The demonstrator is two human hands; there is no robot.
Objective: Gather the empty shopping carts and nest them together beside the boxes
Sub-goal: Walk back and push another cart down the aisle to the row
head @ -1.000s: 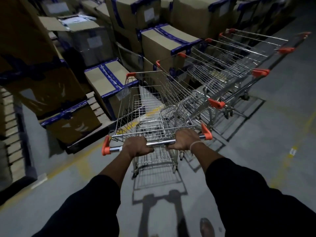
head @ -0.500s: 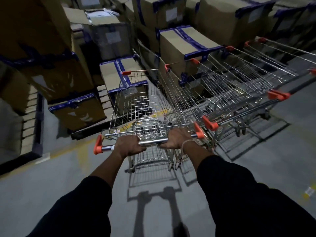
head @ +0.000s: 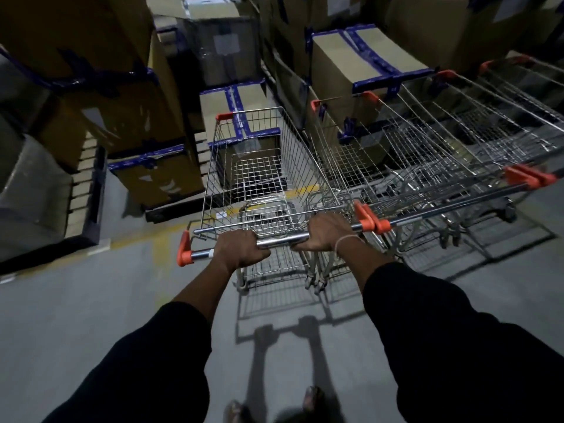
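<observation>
An empty wire shopping cart (head: 259, 166) with orange corner caps stands straight in front of me, its nose close to the boxes (head: 238, 117). My left hand (head: 241, 250) grips the chrome handle bar (head: 282, 240) left of centre. My right hand (head: 328, 232) grips the same bar at its right end, next to the orange cap. Immediately to the right stands a row of nested carts (head: 442, 154), their baskets pushed into one another, with their handles (head: 529, 175) angled to the right. My cart's right side is almost against the nearest nested cart.
Stacked cardboard boxes with blue tape (head: 360, 65) fill the far side on pallets (head: 88, 190). A yellow floor line (head: 146, 233) runs under the cart. Grey concrete floor (head: 91, 315) lies to my left and behind. My feet (head: 311, 398) show at the bottom.
The cart has rolled forward toward the boxes and swung to line up alongside the nested row. Both hands have kept their grip on the handle bar.
</observation>
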